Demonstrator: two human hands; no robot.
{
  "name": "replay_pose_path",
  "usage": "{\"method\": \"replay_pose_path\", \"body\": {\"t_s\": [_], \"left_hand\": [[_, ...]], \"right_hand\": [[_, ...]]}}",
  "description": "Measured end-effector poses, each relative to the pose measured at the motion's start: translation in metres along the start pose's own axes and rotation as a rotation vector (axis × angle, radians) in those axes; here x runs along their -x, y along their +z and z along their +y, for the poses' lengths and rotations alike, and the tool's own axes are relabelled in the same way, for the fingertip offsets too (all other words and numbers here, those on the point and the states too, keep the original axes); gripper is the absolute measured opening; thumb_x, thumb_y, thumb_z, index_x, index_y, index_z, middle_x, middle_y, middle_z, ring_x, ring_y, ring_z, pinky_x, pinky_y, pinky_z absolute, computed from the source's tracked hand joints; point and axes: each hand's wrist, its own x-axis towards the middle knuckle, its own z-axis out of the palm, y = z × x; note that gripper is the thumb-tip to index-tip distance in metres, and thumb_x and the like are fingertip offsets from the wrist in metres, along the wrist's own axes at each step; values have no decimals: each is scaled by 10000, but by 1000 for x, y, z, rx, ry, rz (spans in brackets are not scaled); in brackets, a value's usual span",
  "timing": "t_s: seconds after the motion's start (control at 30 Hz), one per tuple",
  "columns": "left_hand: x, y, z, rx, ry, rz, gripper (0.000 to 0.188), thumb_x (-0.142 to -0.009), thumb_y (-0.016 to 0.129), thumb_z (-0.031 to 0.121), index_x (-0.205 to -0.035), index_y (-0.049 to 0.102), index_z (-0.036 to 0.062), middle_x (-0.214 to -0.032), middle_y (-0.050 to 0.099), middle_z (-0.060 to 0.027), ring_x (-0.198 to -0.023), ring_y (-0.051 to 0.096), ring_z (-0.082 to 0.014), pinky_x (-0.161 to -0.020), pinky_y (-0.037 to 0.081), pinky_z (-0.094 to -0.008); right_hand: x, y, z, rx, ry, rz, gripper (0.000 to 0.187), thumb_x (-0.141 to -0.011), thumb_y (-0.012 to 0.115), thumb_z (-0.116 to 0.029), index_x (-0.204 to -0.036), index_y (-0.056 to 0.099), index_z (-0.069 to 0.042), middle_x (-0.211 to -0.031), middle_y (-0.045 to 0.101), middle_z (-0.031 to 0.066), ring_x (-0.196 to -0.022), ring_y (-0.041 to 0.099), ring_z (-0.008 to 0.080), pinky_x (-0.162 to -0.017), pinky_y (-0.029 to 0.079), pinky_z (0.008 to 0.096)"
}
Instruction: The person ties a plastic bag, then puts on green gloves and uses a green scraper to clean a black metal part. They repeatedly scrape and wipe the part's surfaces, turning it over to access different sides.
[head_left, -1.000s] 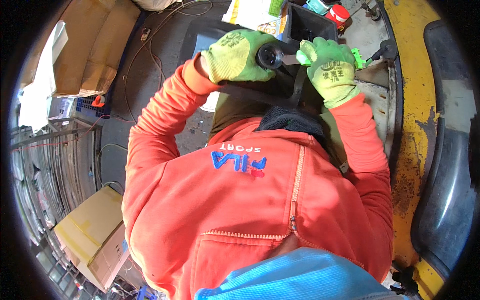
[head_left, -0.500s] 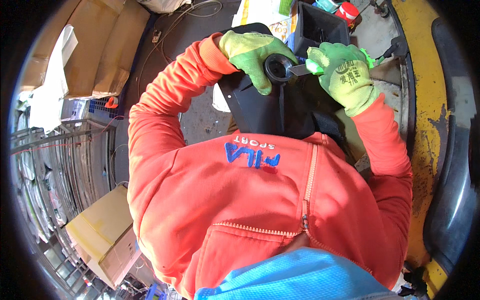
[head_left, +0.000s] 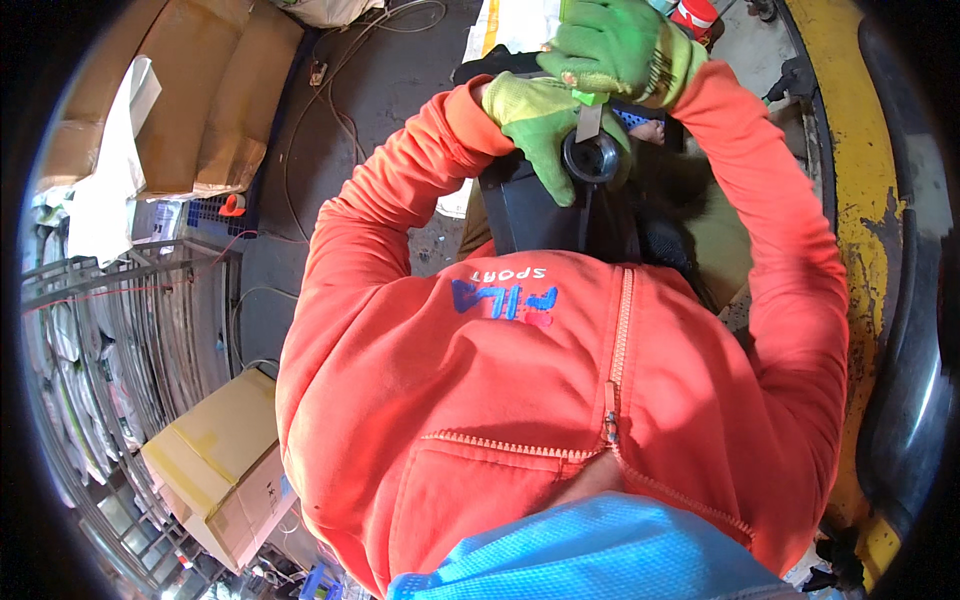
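Observation:
My left hand (head_left: pixel 540 125), in a yellow-green work glove, wraps round the neck of a black plastic part (head_left: pixel 530 215) with a round ring-shaped opening (head_left: pixel 592 157) facing up. The part's broad, flat-sided body lies towards me, against my lap. My right hand (head_left: pixel 605 52), gloved alike, is closed on a utility knife (head_left: pixel 588 122) with a bright green handle. Its flat metal blade points towards me, and the tip meets the far rim of the ring. Most of the knife handle is hidden under the right glove.
A yellow metal frame (head_left: pixel 845 150) with worn paint runs along the right. Cardboard sheets (head_left: pixel 170 90) stand at the far left, above a metal rack (head_left: pixel 120 270). A cardboard box (head_left: pixel 210 450) sits at the lower left. A red container (head_left: pixel 695 14) and loose cables (head_left: pixel 330 75) lie beyond.
My right hand has swung leftwards and away from me, turning the blade from the ring's right side to its far side. The black part and my left hand have shifted slightly right.

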Motion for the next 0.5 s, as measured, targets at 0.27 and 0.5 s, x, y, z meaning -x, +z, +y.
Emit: {"method": "replay_pose_path", "body": {"t_s": [0.27, 0.5], "left_hand": [[29, -10, 26, -71, -1, 163, 542, -571, 797, 303, -979, 603, 3, -990, 620, -165, -912, 591, -328, -810, 453, -398], [54, 3, 10, -123, -48, 1327, 405, -728, 685, 242, -1033, 598, -10, -990, 618, -137, -890, 595, -273, -790, 456, -335]], "right_hand": [[69, 44, -34, -1076, 1388, -60, 283, -829, 565, -308, -977, 601, -70, -816, 589, 30, -691, 553, 157, -596, 456, 276], [88, 7, -123, -1859, 1475, 86, 228, -735, 686, -144, -925, 603, -48, -774, 549, -49, -674, 478, 49, -634, 420, 222]]}}
